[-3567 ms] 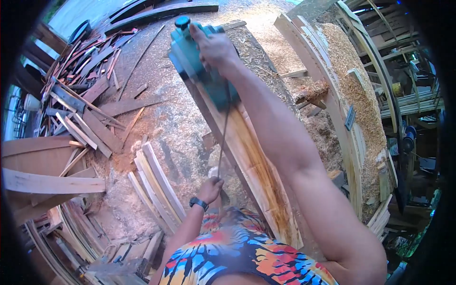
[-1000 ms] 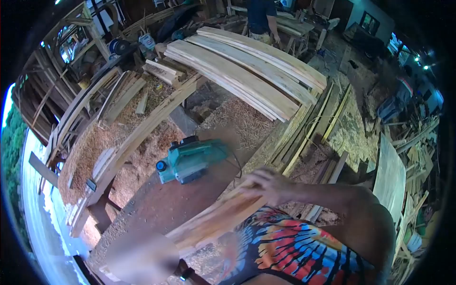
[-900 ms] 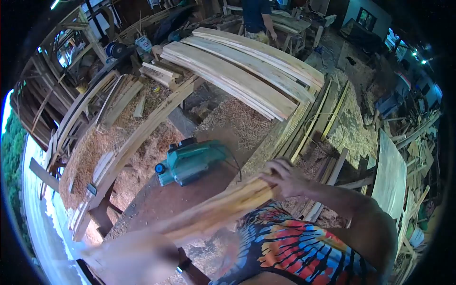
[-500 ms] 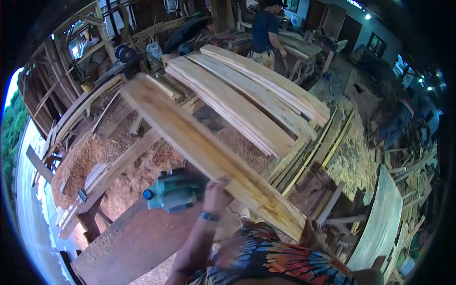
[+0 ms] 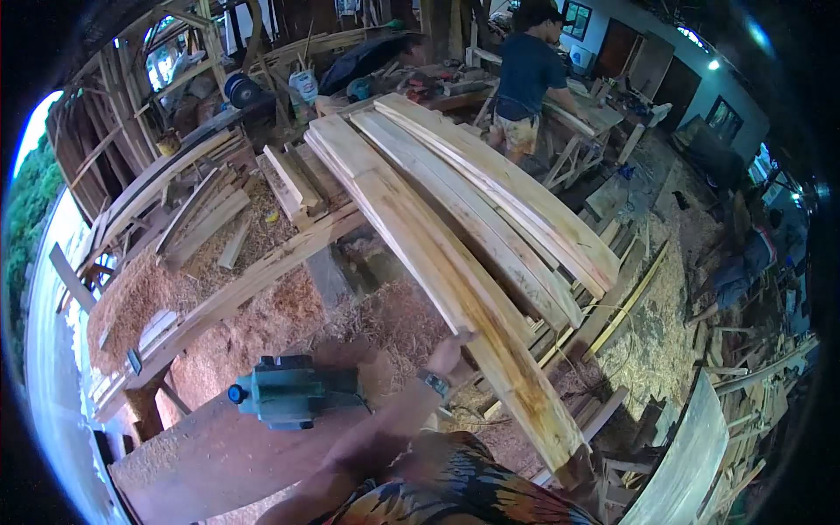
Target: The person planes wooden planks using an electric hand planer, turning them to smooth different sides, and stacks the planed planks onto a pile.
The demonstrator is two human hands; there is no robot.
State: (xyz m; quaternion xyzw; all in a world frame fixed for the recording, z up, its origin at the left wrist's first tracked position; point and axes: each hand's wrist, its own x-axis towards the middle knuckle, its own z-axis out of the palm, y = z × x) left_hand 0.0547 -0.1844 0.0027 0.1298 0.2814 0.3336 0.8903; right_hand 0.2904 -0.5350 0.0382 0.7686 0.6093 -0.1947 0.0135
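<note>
In the head view, a long board [image 5: 512,376] with a brown streak slants from the far boards down to the person's body. The left hand [image 5: 449,357], with a watch [image 5: 433,382] on its wrist, has its fingers bent over the board's left edge, pinching it. The right hand [image 5: 579,468] is at the board's near end, but it is too dark to tell how its fingers sit. The far part of the board is over the left side of some pale boards [image 5: 516,194]; I cannot tell if they touch. A green power planer [image 5: 297,391] sits on the table [image 5: 219,459], left of the left hand. Wood shavings [image 5: 276,319] lie behind it. Farther back, another person [image 5: 528,83] in a dark shirt stands by a work table [image 5: 599,114].
</note>
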